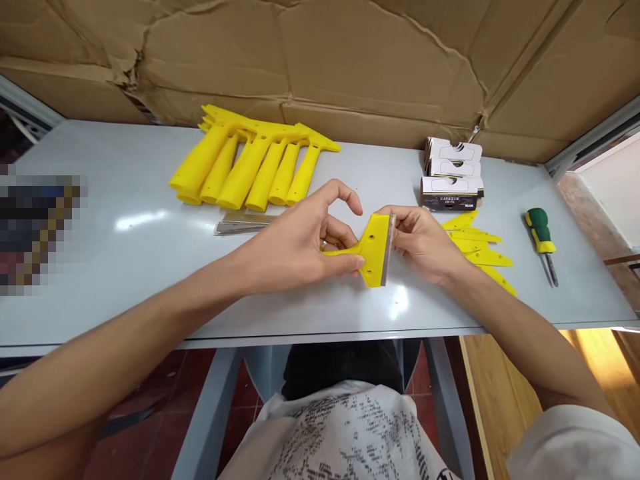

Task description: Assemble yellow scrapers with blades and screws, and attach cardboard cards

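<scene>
A yellow scraper (373, 248) is held above the front part of the table. My left hand (315, 243) grips its handle, with the thumb on the head and the index finger raised in a curve. A metal blade (387, 257) runs along the scraper's right edge. My right hand (423, 243) pinches at the upper end of that edge, fingertips on the blade. Beneath the left hand, a stack of loose metal blades (240, 225) lies partly hidden on the table.
Several yellow scraper handles (260, 160) lie piled at the back left. Printed boxes (453, 177) stand at the back right, with thin yellow plates (480, 250) before them. A green and yellow screwdriver (541, 243) lies far right. Cardboard (350, 60) backs the white table (125, 287).
</scene>
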`<state>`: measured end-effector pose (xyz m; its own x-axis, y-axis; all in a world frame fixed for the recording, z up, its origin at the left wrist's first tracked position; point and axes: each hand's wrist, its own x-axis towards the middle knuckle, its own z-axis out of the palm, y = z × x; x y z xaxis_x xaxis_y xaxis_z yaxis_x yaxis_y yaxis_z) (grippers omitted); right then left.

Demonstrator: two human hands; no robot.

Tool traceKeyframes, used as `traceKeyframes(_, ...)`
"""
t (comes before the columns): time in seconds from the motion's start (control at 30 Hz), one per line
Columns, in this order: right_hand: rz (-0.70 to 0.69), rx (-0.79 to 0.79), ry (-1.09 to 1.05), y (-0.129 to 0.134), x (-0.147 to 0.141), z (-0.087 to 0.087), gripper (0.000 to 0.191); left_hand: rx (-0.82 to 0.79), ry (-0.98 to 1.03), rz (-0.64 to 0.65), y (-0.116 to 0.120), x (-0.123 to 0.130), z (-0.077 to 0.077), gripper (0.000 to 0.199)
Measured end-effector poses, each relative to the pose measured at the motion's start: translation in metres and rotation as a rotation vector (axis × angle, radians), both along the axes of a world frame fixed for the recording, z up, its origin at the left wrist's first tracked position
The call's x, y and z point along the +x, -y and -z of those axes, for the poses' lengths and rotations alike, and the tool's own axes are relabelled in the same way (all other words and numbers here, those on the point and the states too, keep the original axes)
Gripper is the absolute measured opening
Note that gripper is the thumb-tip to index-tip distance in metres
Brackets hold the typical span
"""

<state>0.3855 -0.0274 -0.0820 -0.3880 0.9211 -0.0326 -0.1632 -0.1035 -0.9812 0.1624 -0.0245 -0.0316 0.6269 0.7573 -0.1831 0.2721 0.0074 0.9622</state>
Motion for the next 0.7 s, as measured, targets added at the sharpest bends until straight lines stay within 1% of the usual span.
traceKeyframes(0.13, -0.009, -0.069, -0.051, 0.003, -0.001, 0.003, 0.042, 0.041, 0.024, -0.018, 0.001, 0.0, 0.002, 0.05)
traceKeyframes(0.37, 0.024, -0.088, -0.019, 0.005, 0.001, 0.002, 0.04, 0.145, 0.02, -0.036, 0.001, 0.001, 0.005, 0.045)
traceKeyframes(0.53, -0.022, -0.092, -0.112, 0.007, 0.006, -0.007, 0.042, 0.151, 0.016, -0.036, -0.003, -0.001, 0.004, 0.04)
traceKeyframes(0.7, 0.0, -0.063, -0.046, 0.008, 0.006, -0.015, 0.027, 0.177, 0.03, -0.035, -0.004, -0.001, 0.005, 0.038)
